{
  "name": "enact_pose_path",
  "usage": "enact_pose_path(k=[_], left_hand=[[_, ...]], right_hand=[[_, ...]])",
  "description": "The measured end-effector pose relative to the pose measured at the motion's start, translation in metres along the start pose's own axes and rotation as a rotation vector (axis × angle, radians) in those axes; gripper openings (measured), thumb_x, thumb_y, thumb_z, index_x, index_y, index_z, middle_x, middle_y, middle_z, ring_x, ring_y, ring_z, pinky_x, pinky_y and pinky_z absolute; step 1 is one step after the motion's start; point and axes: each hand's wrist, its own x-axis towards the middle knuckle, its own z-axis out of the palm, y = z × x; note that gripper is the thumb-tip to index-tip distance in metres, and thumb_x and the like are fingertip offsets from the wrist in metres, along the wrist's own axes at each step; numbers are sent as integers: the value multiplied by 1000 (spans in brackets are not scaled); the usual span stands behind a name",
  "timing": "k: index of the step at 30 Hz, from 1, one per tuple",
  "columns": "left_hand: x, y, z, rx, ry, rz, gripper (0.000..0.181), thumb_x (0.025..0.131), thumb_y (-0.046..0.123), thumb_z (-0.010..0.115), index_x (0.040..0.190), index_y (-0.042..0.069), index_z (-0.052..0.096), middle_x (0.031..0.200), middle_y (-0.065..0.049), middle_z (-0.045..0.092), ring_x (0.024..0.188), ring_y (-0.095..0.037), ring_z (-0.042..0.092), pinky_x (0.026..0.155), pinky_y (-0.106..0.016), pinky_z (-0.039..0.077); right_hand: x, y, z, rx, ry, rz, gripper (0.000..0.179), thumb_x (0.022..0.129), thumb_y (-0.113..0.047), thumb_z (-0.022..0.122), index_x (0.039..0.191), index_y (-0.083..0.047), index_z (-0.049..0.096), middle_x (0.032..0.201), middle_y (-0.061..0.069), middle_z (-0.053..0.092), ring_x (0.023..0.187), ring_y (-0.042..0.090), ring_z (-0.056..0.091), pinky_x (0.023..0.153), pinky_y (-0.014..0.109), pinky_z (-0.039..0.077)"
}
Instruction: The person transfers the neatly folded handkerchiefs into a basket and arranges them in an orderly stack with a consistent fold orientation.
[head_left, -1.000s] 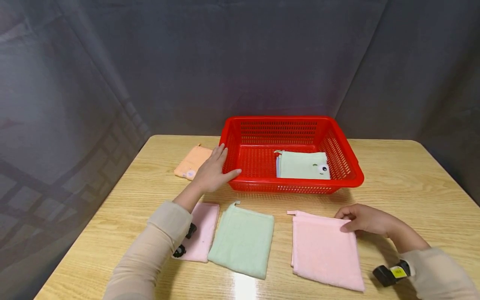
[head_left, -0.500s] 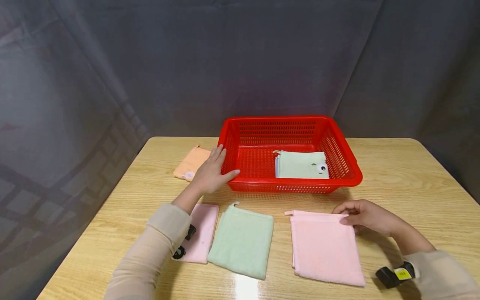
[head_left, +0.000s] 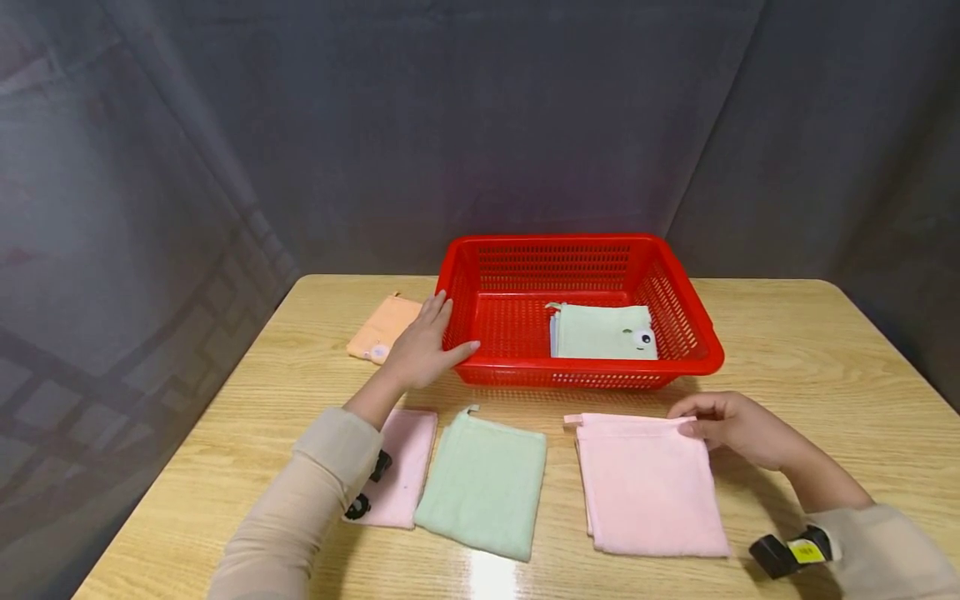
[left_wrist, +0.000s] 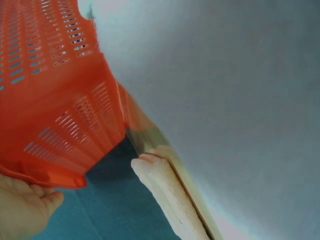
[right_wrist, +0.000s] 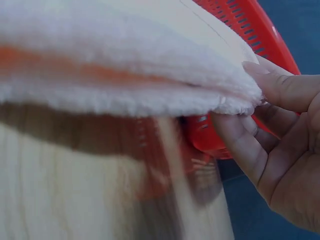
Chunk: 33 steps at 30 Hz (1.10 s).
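My right hand (head_left: 750,429) pinches the top right corner of a folded pink towel (head_left: 648,492) between thumb and fingers. In the right wrist view, the towel's folded edge (right_wrist: 220,95) is between thumb and fingertips, raised off the table. My left hand (head_left: 420,346) rests on the left rim of a red plastic basket (head_left: 577,364), its fingers straight along the rim and the thumb spread over the front left corner. Inside the basket, a folded pale green towel (head_left: 600,332) with an eye design lies on something bluish.
A folded green towel (head_left: 483,487) lies in front of the basket. Beside it, a pink towel (head_left: 408,467) is partly hidden by the left arm. An orange towel (head_left: 382,325) lies left of the basket on the wooden table (head_left: 780,333). A grey curtain (head_left: 562,125) hangs behind.
The right hand has shifted slightly away from me and raised the pink towel's far edge; the near edge has slid forward. The left hand stays on the basket.
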Motion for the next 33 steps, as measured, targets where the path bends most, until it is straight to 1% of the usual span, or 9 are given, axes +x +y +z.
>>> enact_pose_path(k=[3,6,8,13,16,21,23,29,33], left_hand=[[0,0,0,1,1,3,83,81,58,38,137,0,16,144,-8,5,130,-21,0,99,-43,21],[1,0,-1,2,1,4,83,81,59,38,137,0,16,144,-8,5,130,-22,0,98,-42,21],[1,0,-1,0,-1,6,84,81,59,38,137,0,15,144,-8,5,130,-22,0,99,-42,20],[1,0,-2,-2,-7,7,84,81,59,37,137,0,15,144,-8,4,130,-21,-2,99,-42,19],[0,0,-2,-2,-6,5,84,81,59,37,137,0,15,144,-8,4,130,-20,-2,99,-41,19],[0,0,-1,0,-4,7,84,81,59,38,137,0,15,144,-9,5,130,-22,-1,99,-42,20],[0,0,-1,0,-3,9,84,81,58,38,137,0,15,144,-9,5,130,-23,0,99,-42,20],[0,0,-2,1,-4,8,83,82,58,39,137,0,15,144,-9,5,130,-24,1,99,-42,20],[0,1,-2,0,-2,1,83,82,58,38,137,0,15,144,-8,5,130,-22,0,99,-42,20]], right_hand=[[-2,-3,-1,-30,43,-12,19,83,-9,55,96,5,56,82,6,55,68,12,53,56,30,47],[-3,-6,-1,-74,89,-40,16,82,-7,56,94,3,58,81,3,55,69,10,51,56,28,46],[-3,-7,-2,-85,105,-66,14,82,-5,56,94,2,59,80,2,55,70,10,50,56,27,45],[-4,-7,-2,-73,110,-121,12,82,-2,54,93,-1,60,81,0,57,70,10,50,56,25,45],[-4,-9,-2,-79,119,-113,12,82,-2,54,93,-1,60,82,-1,58,71,10,50,57,24,45],[-6,-15,-1,-128,160,-83,12,82,-4,55,92,-1,61,81,-1,57,71,10,49,57,25,44],[-6,-17,-1,-143,174,-86,11,82,-4,56,91,-2,61,79,-1,57,70,10,49,56,25,44],[-6,-21,0,-142,188,-148,11,80,0,56,88,-4,62,78,-3,57,69,9,50,55,24,44],[-6,-23,0,-128,191,-170,13,80,2,55,88,-5,62,79,-3,57,69,9,50,56,23,43]])
